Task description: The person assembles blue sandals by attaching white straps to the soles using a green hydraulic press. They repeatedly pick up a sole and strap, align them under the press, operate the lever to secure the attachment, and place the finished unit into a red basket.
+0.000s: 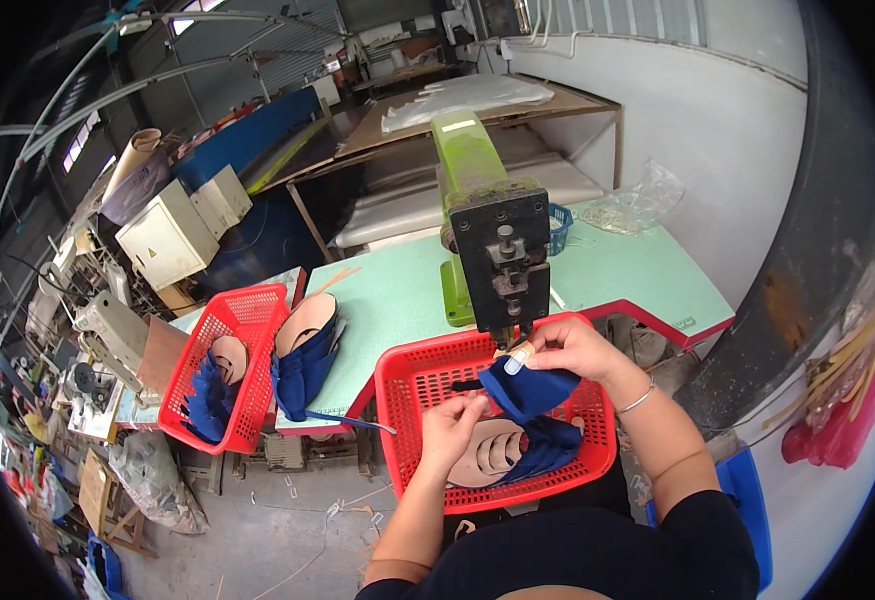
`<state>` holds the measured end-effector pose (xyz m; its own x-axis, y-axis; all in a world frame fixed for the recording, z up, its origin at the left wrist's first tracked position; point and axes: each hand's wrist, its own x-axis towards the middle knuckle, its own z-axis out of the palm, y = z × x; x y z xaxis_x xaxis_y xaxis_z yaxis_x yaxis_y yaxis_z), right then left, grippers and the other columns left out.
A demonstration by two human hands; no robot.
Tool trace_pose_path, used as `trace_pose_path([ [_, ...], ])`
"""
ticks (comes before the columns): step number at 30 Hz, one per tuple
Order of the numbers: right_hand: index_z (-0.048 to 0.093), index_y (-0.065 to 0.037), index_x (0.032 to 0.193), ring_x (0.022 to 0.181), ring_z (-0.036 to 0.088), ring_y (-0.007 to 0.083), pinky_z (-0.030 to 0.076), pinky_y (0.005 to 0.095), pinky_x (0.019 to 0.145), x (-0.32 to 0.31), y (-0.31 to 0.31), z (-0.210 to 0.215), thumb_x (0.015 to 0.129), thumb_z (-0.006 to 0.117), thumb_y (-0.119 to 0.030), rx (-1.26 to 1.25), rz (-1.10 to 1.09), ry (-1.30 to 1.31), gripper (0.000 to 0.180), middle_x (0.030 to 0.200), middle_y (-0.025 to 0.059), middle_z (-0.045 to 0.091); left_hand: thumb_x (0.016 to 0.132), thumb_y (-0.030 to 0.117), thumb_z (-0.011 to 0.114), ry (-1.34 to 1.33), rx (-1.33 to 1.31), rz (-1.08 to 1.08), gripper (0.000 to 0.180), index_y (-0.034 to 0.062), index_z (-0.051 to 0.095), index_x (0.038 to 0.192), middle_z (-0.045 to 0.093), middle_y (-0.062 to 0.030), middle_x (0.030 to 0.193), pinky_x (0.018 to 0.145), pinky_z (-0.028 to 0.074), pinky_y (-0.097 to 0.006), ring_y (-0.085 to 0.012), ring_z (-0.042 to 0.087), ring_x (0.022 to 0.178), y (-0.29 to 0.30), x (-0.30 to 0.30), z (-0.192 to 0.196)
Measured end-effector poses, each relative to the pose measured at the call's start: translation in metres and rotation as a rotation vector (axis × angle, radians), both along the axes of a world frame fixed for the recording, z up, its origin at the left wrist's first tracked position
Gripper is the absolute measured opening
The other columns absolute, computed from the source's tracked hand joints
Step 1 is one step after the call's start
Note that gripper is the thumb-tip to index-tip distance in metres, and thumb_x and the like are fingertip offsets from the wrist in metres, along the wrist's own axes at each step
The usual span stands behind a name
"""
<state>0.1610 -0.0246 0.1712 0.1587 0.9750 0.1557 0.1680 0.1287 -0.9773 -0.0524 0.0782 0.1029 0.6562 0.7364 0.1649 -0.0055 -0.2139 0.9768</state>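
Note:
Both of my hands hold a dark blue fabric sandal upper with a pale oval piece, perhaps a buckle point(519, 360), on its edge. My right hand point(572, 348) pinches that edge close under the black head point(502, 245) of a green bench machine point(469, 150). At the blue upper's point(530, 394) left side, my left hand point(451, 425) grips it with closed fingers. Just below lies a red plastic basket point(395, 400), holding more blue uppers point(547, 447) and beige sole-shaped pieces point(492, 452). Whether the upper touches the machine's tip, I cannot tell.
On the pale green table point(647, 270), left of the machine, lies a stack of blue uppers with beige soles point(304, 365). A second red basket point(269, 345) sits further left. Behind the machine stands a small blue basket point(559, 228). A dark pillar point(772, 290) rises at right.

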Motion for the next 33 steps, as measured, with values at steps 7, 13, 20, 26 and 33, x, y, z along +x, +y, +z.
trace_pose_path([
  [7, 0.066, -0.001, 0.081, 0.067, 0.055, 0.0091, 0.043, 0.0236, 0.063, 0.022, 0.009, 0.023, 0.071, 0.072, -0.024, -0.105, 0.064, -0.265, 0.026, 0.071, 0.0035, 0.063, 0.083, 0.016, 0.064, -0.072, 0.093, -0.086, 0.016, 0.0007, 0.063, 0.088, 0.062, -0.0024, 0.077, 0.070, 0.045, -0.022, -0.0072, 0.055, 0.074, 0.008, 0.034, 0.019],
  [13, 0.066, -0.002, 0.078, 0.064, 0.054, 0.0102, 0.043, 0.0245, 0.063, 0.020, 0.014, 0.040, 0.070, 0.072, -0.027, -0.169, 0.079, -0.417, 0.027, 0.069, 0.0043, 0.063, 0.084, 0.015, 0.063, -0.218, -0.073, -0.101, 0.014, 0.0006, 0.063, 0.084, 0.062, -0.0018, 0.080, 0.071, 0.044, -0.022, -0.0078, 0.055, 0.076, 0.010, 0.042, 0.006],
  [20, 0.066, -0.001, 0.079, 0.066, 0.055, 0.0103, 0.043, 0.0248, 0.063, 0.015, 0.013, 0.039, 0.071, 0.072, -0.027, -0.125, 0.054, -0.389, 0.028, 0.070, 0.0040, 0.063, 0.084, 0.009, 0.062, -0.221, 0.089, -0.047, 0.009, 0.0004, 0.062, 0.084, 0.062, -0.0022, 0.082, 0.069, 0.045, -0.021, -0.0072, 0.055, 0.074, 0.015, 0.041, 0.007],
  [26, 0.064, 0.001, 0.089, 0.072, 0.056, 0.0073, 0.045, 0.0217, 0.066, -0.005, 0.004, -0.007, 0.078, 0.069, -0.014, 0.042, 0.005, 0.066, 0.019, 0.081, 0.0027, 0.064, 0.080, 0.007, 0.065, -0.175, 0.297, -0.053, 0.009, -0.0007, 0.062, 0.082, 0.062, -0.0049, 0.086, 0.075, 0.044, -0.025, -0.0116, 0.056, 0.081, 0.027, 0.032, 0.036],
  [33, 0.063, 0.000, 0.086, 0.068, 0.057, 0.0052, 0.047, 0.0195, 0.061, -0.041, 0.006, -0.027, 0.078, 0.069, -0.009, 0.126, -0.197, 0.271, 0.013, 0.077, 0.0022, 0.064, 0.081, 0.008, 0.064, -0.158, 0.266, -0.091, 0.009, -0.0006, 0.061, 0.082, 0.061, -0.0042, 0.084, 0.074, 0.042, -0.025, -0.0109, 0.054, 0.080, 0.048, 0.024, 0.038],
])
